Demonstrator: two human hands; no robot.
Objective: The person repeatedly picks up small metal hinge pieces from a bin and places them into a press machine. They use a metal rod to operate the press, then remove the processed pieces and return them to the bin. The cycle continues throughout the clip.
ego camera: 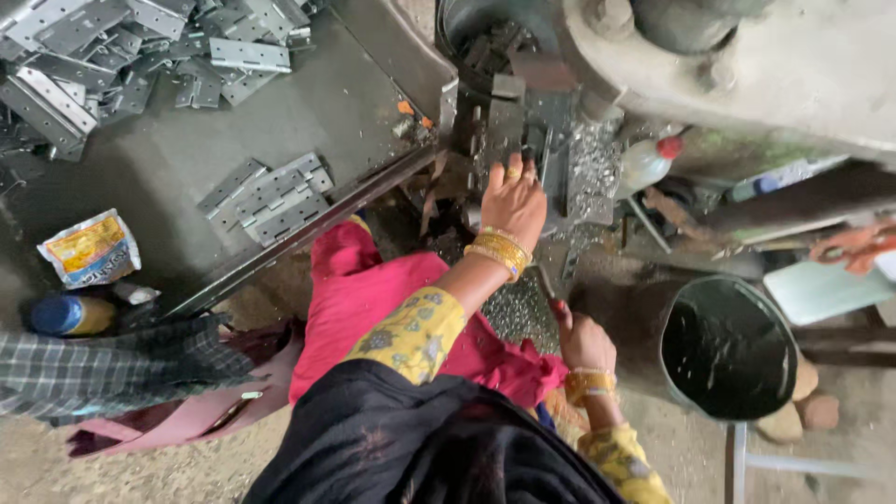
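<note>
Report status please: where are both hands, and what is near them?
Left hand reaching into the press die area, fingers on metal; grip unclear. Right hand low beside metal chips, apparently empty. Dark bucket stands right of it.

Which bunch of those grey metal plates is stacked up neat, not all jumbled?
The small bunch of hinge plates in the middle of the grey table, laid side by side. The big pile at the top left corner lies tumbled every way.

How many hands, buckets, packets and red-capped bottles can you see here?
Hands: 2 (left hand, right hand)
Bucket: 1
Packet: 1
Red-capped bottle: 1
Total: 5
</note>
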